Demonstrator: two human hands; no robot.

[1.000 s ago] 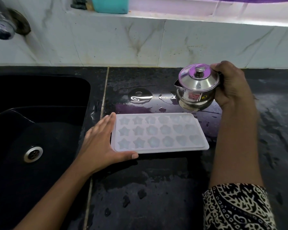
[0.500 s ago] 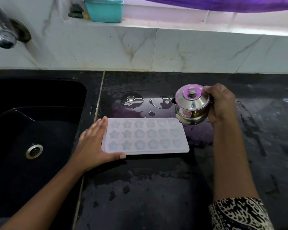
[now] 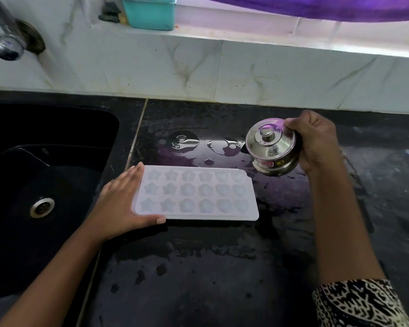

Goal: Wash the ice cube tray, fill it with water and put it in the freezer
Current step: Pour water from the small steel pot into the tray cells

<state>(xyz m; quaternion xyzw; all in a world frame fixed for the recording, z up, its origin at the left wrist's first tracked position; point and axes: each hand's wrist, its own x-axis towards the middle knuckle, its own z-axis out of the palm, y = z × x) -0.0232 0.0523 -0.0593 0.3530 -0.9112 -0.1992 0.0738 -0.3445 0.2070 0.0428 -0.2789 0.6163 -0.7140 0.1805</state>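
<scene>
Left hand [image 3: 123, 204]: released and flat; straight fingers lie against the left end of the ice cube tray [image 3: 196, 192], thumb along its near edge.
Right hand [image 3: 316, 142]: grasping a lidded steel pot [image 3: 272, 147] by its right side.
Steel pot: just beyond the tray's far right corner, tipped slightly; cannot tell whether its base touches the desk [image 3: 198, 267].
Ice cube tray: flat on the desk, just right of the sink [image 3: 45, 173]; star, flower and heart cells face up, water level not discernible.
Surroundings: puddles [image 3: 187, 140] behind the tray; tap [image 3: 5, 43] over the sink.
Step in hand: filling, apparently, with the tray steadied for a pour.
Next move: pot over the cells, a slow tilt, tray held level.
</scene>
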